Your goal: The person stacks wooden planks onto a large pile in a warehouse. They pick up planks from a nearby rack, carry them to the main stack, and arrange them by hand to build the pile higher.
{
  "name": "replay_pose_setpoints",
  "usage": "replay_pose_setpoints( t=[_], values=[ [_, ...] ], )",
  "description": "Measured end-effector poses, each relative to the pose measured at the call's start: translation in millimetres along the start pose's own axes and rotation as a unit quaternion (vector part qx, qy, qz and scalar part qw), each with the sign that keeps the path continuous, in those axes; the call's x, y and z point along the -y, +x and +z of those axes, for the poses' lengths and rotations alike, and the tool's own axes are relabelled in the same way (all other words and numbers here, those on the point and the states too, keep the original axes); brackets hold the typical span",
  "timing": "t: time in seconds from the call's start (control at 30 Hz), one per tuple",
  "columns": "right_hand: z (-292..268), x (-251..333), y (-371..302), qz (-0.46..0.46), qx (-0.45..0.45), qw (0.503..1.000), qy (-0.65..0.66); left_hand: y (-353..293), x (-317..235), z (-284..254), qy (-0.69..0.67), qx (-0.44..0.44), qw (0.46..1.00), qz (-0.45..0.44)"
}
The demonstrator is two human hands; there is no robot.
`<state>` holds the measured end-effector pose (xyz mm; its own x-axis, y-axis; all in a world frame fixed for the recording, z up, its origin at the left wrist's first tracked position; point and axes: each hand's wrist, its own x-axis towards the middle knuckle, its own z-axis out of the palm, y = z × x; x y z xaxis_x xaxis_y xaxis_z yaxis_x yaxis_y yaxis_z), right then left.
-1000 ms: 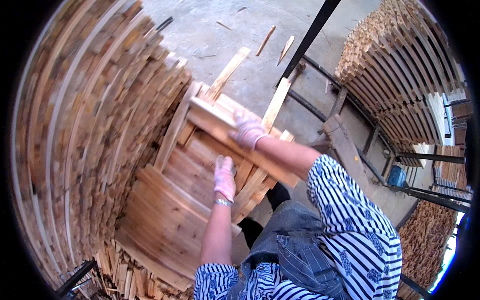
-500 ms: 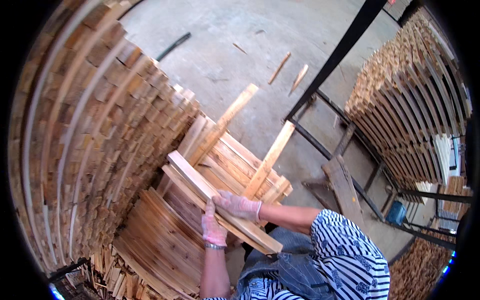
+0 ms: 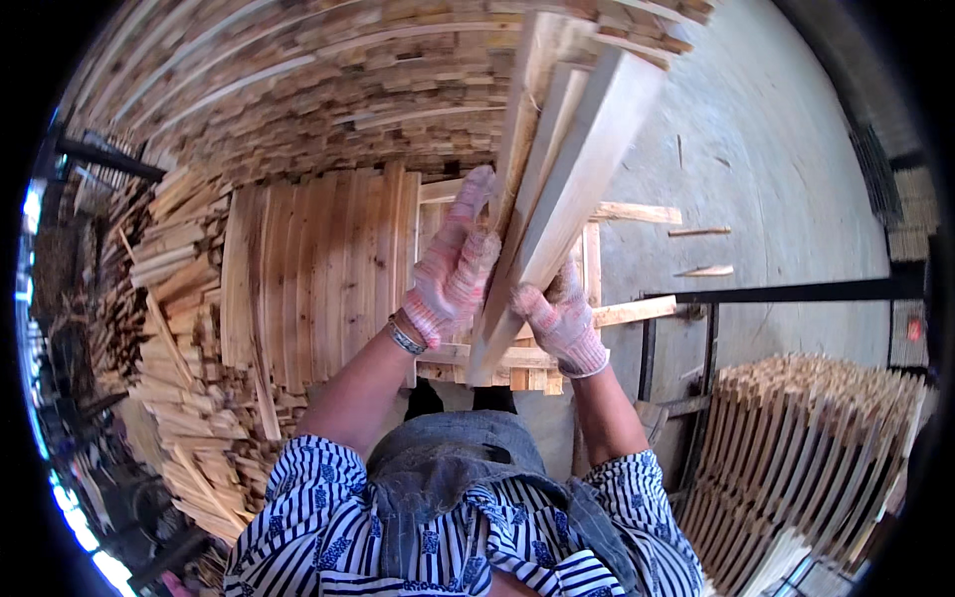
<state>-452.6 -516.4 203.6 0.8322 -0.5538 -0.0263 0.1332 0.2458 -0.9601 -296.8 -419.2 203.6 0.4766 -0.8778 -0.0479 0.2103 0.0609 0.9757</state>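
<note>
Three pale wooden strips (image 3: 577, 174) rise steeply in front of me, their far ends fanned apart and their near ends close together. Pressed along their left side is my left hand (image 3: 453, 274), in a pinkish knitted glove, one finger stretched upward and the others bent against the wood. My right hand (image 3: 565, 323), gloved alike, grips the lower right side, its thumb on the nearest strip and its other fingers partly hidden behind. Below the strips lies a wooden stand or pile (image 3: 537, 380), mostly covered by them. Left of it, reddish-brown boards (image 3: 318, 269) lie side by side.
A tall stack of wood strips (image 3: 398, 90) fills the far side. Loose offcuts (image 3: 189, 398) are heaped at left. At right are a black metal frame (image 3: 786, 291), another strip stack (image 3: 796, 438) and wood scraps on the concrete floor (image 3: 766, 169).
My view has turned, bringing the boards and heap to the left. The strips, earlier slanting low across the pile, are now raised and fanned, with my hands on opposite sides.
</note>
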Motion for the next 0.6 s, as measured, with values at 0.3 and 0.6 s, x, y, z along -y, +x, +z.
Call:
replay_pose_setpoints(
  t=[0.3, 0.6],
  values=[
    [50, -103, 46, 0.034, -0.109, 0.965, -0.237, -101, 86, -194, 0.629, -0.102, 0.717, -0.283],
    [85, -110, -4, 0.139, -0.034, 0.988, -0.063, -97, 97, -212, 0.618, 0.011, 0.617, -0.487]
  ],
)
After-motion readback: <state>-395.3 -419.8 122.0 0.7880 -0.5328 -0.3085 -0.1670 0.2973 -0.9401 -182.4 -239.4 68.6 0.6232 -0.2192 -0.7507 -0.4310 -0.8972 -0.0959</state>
